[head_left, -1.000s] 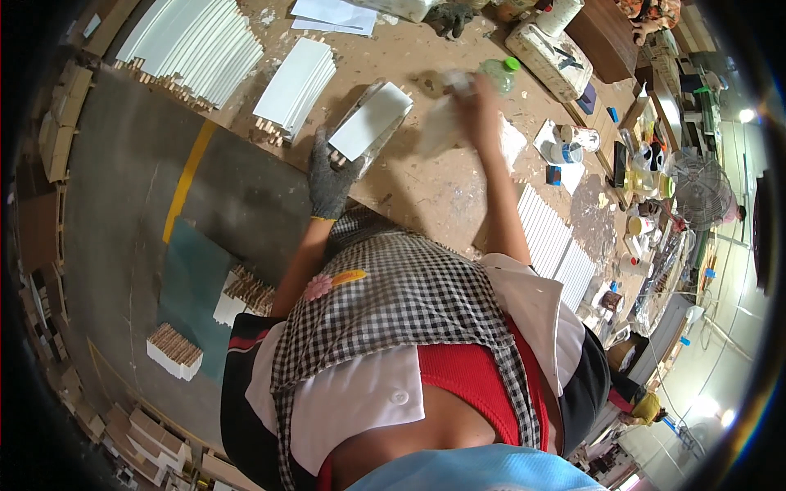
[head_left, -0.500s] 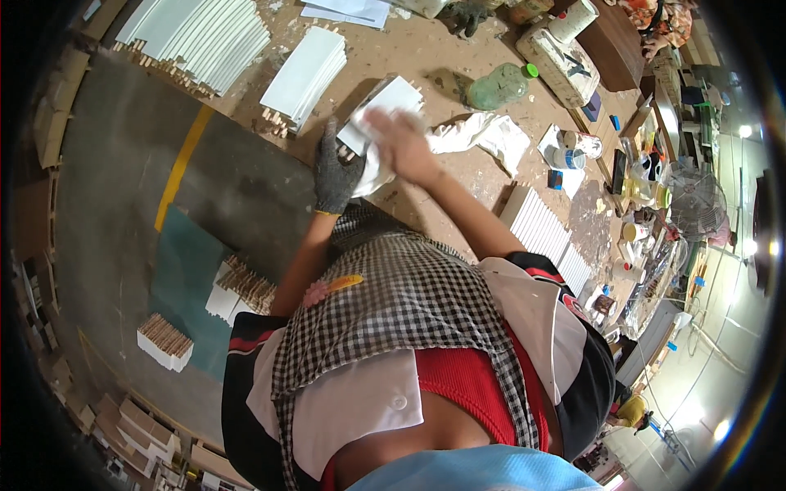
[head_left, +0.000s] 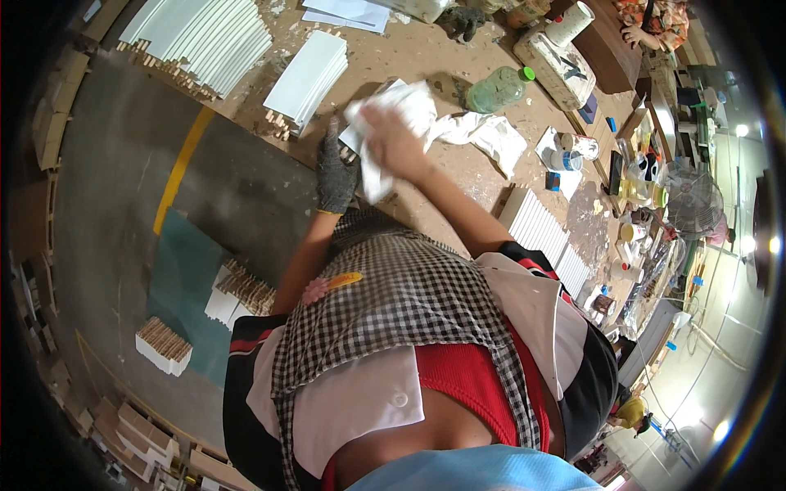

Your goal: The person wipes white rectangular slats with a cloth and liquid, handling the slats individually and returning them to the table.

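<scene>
At upper centre, the right hand point(head_left: 395, 147) grips white cloth point(head_left: 419, 106), now covering more white panel point(head_left: 350, 138); left hand point(head_left: 337, 178) grip unclear.

I'm in a workshop: my desk point(head_left: 409, 49) is stained, white boards point(head_left: 201, 49) sit stacked, a yellow line point(head_left: 182, 172) crosses the grey floor point(head_left: 246, 180).

"Where has the right hand point(head_left: 396, 147) room to pass?"

"Ahead, over bare tabletop point(head_left: 395, 59) between the small board stack point(head_left: 307, 74) and the green-capped bottle point(head_left: 495, 90)."

"And to its right?"

"The crumpled cloth point(head_left: 499, 143) lies in the way, with the bottle just beyond it. Nearer the body, a bare strip runs between the right forearm point(head_left: 463, 204) and the white slats point(head_left: 536, 221)."

"Left?"

"The gloved left hand point(head_left: 336, 173) blocks that side, and the small board stack lies just ahead of it."
</scene>
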`<state>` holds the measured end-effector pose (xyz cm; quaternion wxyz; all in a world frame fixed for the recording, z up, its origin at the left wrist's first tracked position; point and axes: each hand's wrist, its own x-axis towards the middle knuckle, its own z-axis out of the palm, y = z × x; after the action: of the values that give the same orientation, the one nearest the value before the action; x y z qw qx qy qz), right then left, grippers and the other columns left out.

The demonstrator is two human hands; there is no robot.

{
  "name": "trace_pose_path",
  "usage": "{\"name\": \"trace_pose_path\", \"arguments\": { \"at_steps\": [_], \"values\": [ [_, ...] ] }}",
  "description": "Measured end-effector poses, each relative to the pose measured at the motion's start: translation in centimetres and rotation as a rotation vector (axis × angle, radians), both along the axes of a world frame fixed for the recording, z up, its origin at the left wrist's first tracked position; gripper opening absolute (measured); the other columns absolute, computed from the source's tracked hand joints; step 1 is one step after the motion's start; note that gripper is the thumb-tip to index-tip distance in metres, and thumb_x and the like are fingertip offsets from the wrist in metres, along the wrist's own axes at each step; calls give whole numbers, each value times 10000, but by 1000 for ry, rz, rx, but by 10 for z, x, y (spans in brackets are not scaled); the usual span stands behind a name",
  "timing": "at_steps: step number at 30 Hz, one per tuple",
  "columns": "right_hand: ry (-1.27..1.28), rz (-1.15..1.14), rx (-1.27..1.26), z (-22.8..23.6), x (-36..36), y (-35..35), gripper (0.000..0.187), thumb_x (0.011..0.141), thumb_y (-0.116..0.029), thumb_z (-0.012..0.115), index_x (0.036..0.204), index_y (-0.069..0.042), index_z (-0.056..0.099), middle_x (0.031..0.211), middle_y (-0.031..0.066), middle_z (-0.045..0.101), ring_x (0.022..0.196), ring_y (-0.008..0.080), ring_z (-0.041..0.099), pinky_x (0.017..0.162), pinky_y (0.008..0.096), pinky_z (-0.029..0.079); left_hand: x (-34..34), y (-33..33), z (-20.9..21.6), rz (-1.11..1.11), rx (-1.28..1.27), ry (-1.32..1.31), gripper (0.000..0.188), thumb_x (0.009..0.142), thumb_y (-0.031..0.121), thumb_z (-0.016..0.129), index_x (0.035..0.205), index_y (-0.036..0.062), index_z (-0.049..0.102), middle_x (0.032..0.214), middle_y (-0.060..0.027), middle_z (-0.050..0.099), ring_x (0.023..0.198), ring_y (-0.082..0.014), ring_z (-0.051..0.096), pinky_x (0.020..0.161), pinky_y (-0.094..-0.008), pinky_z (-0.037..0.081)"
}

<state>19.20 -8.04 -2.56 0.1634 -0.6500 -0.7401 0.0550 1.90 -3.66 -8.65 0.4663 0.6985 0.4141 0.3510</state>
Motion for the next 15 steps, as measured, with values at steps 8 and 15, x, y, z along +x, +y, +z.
{"name": "trace_pose_path", "arguments": {
  "at_steps": [8,15],
  "values": [
    [108,-326,85,-1,48,0,423,1031,-198,456,1422,-74,557,1496,149,523,1327,318,551,1237,518,256,2,2,31,-33,83,110,953,821,205,845,1562,-3,284,1538,-245,427,1407,-348,448,1146,-438,397],
    [183,-272,327,-38,50,-15,376,1023,-240,486,1314,-64,645,1340,226,623,1164,338,630,1111,531,416,1,2,39,-62,26,34,936,829,236,847,1546,-32,307,1466,-275,478,1362,-366,487,1120,-453,409]
  ]
}}
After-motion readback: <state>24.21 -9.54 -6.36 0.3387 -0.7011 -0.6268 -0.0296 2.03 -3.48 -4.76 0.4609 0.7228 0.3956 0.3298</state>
